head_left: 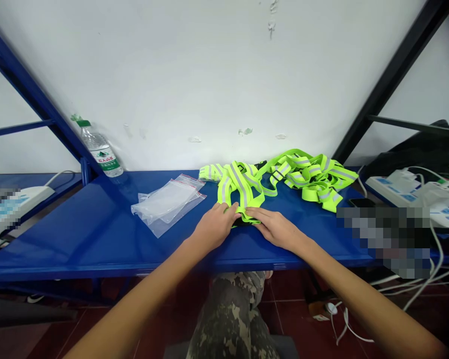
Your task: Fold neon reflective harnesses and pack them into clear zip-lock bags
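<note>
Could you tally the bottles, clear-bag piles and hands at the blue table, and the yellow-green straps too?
Bottle: 1
Clear-bag pile: 1
Hands, left hand and right hand: 2
Total: 4, without the yellow-green straps, too tangled to count

1 L hand (217,224) + 1 R hand (279,228), 1 worktop (78,239) beneath. Approx. 1 hi-vis strap bundle (242,187) at hands, 1 strap heap (322,193) to their R; indiv. straps uncountable. Clear bags (168,202) L of hands: 2+, overlap hides exact no. Farther L: 1 btl (107,157), 1 pwr strip (35,195).
</note>
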The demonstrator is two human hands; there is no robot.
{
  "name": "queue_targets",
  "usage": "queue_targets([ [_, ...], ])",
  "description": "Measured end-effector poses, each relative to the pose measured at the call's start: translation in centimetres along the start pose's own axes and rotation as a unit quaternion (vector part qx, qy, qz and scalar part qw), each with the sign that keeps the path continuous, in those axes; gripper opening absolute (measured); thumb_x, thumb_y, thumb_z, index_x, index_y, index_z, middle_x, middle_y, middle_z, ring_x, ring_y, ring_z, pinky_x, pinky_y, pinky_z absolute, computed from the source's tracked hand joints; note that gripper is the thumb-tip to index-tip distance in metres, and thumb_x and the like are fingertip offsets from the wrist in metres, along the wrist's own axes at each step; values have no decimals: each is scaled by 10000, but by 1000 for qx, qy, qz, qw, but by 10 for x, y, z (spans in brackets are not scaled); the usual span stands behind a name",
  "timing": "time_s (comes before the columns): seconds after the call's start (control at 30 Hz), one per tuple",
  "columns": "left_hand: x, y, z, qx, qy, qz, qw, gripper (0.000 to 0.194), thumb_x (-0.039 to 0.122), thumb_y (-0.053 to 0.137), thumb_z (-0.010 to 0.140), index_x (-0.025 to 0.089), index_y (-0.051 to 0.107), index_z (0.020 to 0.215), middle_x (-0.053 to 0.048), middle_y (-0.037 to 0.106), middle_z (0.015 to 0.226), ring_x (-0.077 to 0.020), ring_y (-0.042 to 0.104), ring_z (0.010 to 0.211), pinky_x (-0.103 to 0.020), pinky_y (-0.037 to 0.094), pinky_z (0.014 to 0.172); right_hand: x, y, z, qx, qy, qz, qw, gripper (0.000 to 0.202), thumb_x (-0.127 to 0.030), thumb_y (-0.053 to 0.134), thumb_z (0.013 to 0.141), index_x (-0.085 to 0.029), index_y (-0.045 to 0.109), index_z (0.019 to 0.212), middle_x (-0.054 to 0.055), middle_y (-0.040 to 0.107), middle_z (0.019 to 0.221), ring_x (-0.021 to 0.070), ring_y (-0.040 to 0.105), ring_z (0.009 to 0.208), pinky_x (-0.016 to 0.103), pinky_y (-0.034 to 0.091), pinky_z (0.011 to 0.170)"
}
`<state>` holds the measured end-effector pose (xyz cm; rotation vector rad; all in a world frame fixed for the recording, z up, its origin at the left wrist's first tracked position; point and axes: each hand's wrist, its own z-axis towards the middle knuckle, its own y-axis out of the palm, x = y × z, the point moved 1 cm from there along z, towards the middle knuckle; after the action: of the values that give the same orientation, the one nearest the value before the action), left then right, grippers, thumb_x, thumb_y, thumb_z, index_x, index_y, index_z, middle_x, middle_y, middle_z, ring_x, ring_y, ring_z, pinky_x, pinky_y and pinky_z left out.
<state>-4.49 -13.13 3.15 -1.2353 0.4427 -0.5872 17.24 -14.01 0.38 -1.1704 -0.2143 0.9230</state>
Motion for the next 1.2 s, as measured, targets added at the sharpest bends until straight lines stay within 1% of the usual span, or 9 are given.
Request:
queue_targets([
  [0.13,8,3,-9,25,22,12,999,778,639,411,908,75,383,1444,-202,572,1275,-325,531,1177,-447,490,960,2,-1,-1,26,33,34,999,364,-232,425,989,-216,543,1333,94,651,1284,233,644,1157,406,527,992],
  [0.3,9,4,-11,42,6,15,999,411,312,329,1020,140,452,1372,-146,563,1319,-270,506,1197,-392,476,928,7,-3,0,35,76,63,995,332,-335,423,1001,-232,597,1264,88,699,1148,249,665,1067,404,538,923],
  [0.4,6,3,-9,34,12,-12,999,399,318,320,1023,134,483,1337,-138,622,1212,-273,527,1109,-406,466,882,7,-4,-1,49,95,75,991,319,-364,450,988,-236,627,1220,88,696,1103,253,645,1063,404,527,922],
  [0.5,4,4,-8,51,7,-112,992,396,344,352,1021,137,482,1332,-121,632,1208,-245,527,1086,-400,451,939,8,-4,-3,61,130,94,985,321,-392,472,973,-234,648,1190,89,685,1080,248,641,1034,392,529,895],
  [0.73,12,9,0,111,-106,-294,943,373,341,498,970,158,551,1291,-103,641,1246,-226,564,1157,-384,439,1025,15,-5,-3,64,178,170,967,365,-438,500,943,-222,653,1194,63,691,1019,218,643,842,363,529,784],
  [0.87,19,9,7,151,-150,-333,919,400,346,528,951,172,554,1311,-100,640,1288,-229,571,1214,-379,429,1056,19,-6,-1,97,171,224,954,305,-427,556,901,-212,702,1062,80,622,1201,225,625,1005,358,528,845],
  [0.97,24,9,10,151,-197,-307,919,359,369,510,955,185,596,1252,-86,674,1219,-254,574,1188,-410,442,1032,22,-4,-1,98,200,232,947,299,-449,556,894,-216,720,984,91,580,1271,235,624,1033,382,544,844],
  [1.1,26,11,14,130,-227,-304,916,337,376,456,976,175,603,1203,-98,695,1153,-257,614,1122,-411,472,980,25,-1,0,105,212,231,944,330,-490,568,887,-209,738,924,114,447,1468,307,445,1354,469,423,1075],
  [1.2,25,13,18,136,-218,-313,915,297,361,451,977,168,605,1145,-103,704,1112,-241,651,1057,-388,491,948,29,1,1,104,227,250,935,325,-479,582,878,-207,738,963,123,494,1443,312,538,1267,479,460,1035],
])
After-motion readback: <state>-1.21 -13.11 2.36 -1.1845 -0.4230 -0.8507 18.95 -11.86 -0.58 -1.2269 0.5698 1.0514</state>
